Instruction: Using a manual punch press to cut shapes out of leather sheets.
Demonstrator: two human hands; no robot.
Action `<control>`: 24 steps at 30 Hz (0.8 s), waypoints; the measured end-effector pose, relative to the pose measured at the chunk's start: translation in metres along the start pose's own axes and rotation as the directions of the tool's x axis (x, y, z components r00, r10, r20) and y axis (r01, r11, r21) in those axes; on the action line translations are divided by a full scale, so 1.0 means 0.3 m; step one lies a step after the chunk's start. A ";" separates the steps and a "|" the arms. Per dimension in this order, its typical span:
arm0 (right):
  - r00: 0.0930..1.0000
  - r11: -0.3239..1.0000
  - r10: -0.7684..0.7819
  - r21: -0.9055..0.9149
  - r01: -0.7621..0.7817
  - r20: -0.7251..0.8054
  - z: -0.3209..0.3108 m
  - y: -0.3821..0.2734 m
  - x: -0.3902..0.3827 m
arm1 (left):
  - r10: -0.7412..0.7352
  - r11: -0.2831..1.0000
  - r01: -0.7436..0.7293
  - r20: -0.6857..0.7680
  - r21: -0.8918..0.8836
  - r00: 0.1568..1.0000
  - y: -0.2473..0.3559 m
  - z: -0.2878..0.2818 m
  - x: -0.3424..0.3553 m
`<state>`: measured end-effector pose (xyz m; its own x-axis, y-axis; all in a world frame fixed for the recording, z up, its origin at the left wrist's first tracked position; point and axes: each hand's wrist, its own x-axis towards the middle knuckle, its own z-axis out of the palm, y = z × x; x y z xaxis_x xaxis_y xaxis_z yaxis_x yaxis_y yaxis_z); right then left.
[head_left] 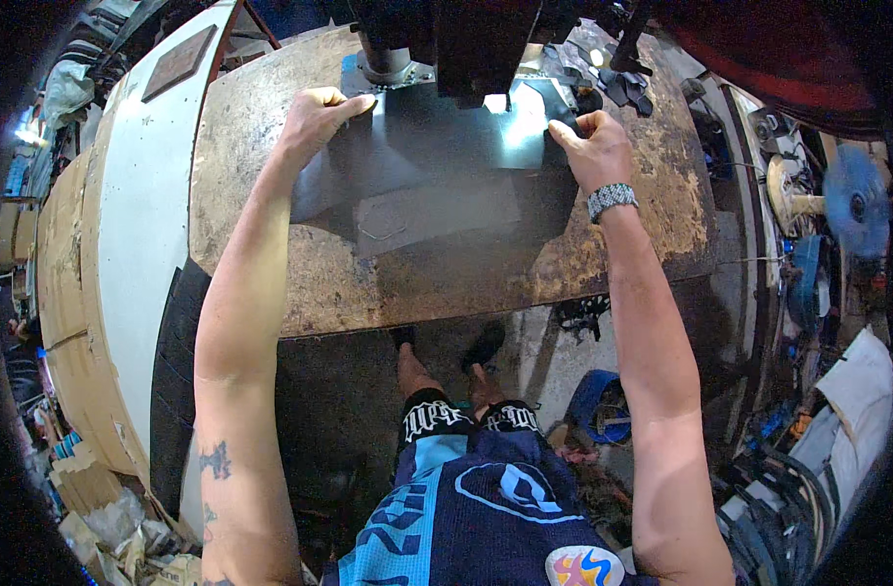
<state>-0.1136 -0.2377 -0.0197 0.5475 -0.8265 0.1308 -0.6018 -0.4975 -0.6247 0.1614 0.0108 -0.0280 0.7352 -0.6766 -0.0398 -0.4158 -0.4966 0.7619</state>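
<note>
From here I see a person bent over a worn brown bench (236, 161), both bare hands up near the far edge of a dark flat sheet (422, 142), which lies in the upper middle of the frame. The left hand (319, 117) has its thumb and finger nipped together on the sheet's upper left edge. The right hand (598, 151), a patterned band (613, 199) on its wrist, lays its thumb by the sheet's right edge with fingers curled; whether it truly grips I cannot tell.

Crowding in between the two hands, a dark machine head (481, 44) hangs over the sheet's far edge and hides part of it, with a round metal base (383, 70) just left of it. Glare whitens the sheet near the right hand. Small dark pieces (624, 90) lie beyond that hand, upper right.

A white panel (139, 205) stands along the left side, cardboard (65, 264) leaning beyond it. Over at the right are a blue-bladed fan (855, 203) and, lower down, a blue bucket (593, 405) and heaped dark strips (784, 508).
</note>
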 end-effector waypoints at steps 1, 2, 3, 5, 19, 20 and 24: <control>1.000 1.000 -0.007 -0.002 0.007 -0.006 -0.002 -0.002 -0.001 | 0.005 1.000 -0.005 -0.006 0.006 1.000 -0.002 0.001 0.000; 1.000 1.000 -0.010 -0.003 0.010 -0.006 -0.004 -0.001 -0.003 | 0.009 1.000 -0.009 -0.012 0.013 1.000 -0.004 0.003 0.001; 1.000 1.000 -0.008 -0.001 0.008 -0.008 -0.004 0.000 -0.003 | 0.008 1.000 -0.008 -0.018 0.014 1.000 -0.004 0.002 0.001; 1.000 1.000 -0.007 -0.001 0.007 -0.012 -0.004 0.010 -0.004 | 0.004 0.999 -0.004 -0.005 0.038 1.000 -0.005 0.004 0.002; 0.983 0.443 -0.080 0.877 0.186 -0.167 -0.126 -0.050 -0.047 | 0.022 1.000 -0.022 0.023 0.019 0.999 -0.034 -0.002 0.017; 0.983 0.444 -0.081 0.877 0.183 -0.164 -0.137 -0.056 -0.046 | 0.030 0.999 -0.030 0.020 0.033 0.999 -0.039 -0.004 0.017; 0.945 -0.024 -0.328 1.000 0.006 -0.014 -0.151 -0.003 0.005 | 0.009 0.999 -0.012 0.060 0.045 0.998 -0.010 -0.003 0.017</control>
<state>-0.1386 -0.2505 0.0158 0.7064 -0.6215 0.3388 0.5992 0.2702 -0.7536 0.1670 0.0094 -0.0299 0.6978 -0.7127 -0.0717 -0.4483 -0.5127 0.7323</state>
